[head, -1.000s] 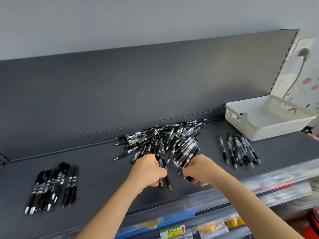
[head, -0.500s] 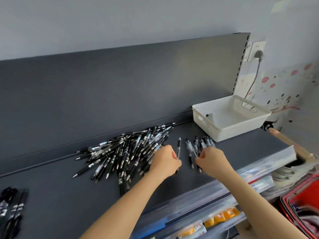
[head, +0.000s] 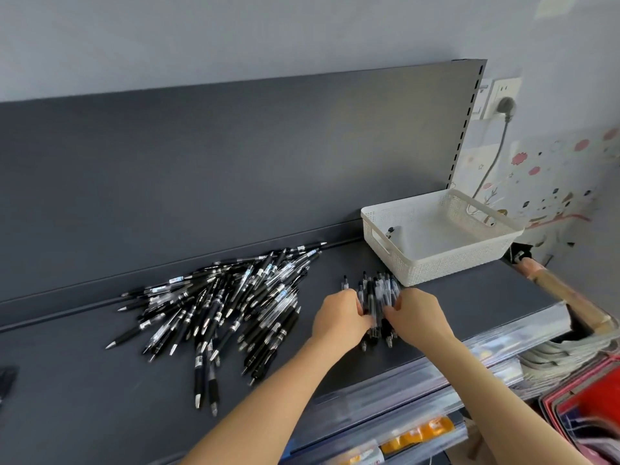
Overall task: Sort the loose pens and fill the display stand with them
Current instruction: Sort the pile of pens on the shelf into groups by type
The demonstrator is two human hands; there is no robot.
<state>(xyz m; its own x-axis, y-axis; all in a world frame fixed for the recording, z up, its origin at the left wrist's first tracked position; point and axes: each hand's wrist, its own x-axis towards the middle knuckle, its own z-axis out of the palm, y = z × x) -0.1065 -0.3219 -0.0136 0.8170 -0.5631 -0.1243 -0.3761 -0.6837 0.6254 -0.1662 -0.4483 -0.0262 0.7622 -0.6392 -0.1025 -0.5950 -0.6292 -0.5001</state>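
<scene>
Pens in a small sorted bundle (head: 377, 298) lie on a dark grey shelf (head: 469, 307), pressed between both hands. The left hand (head: 339, 315) and right hand (head: 417, 313) curl their fingers around the bundle's sides. To the left sprawls a large loose pile of black pens (head: 228, 303). Just behind the bundle stands a white perforated basket (head: 446, 263), near a wall socket (head: 500, 97).

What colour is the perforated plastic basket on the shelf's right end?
White or off-white perforated plastic basket; seen clearly in the head view.
</scene>
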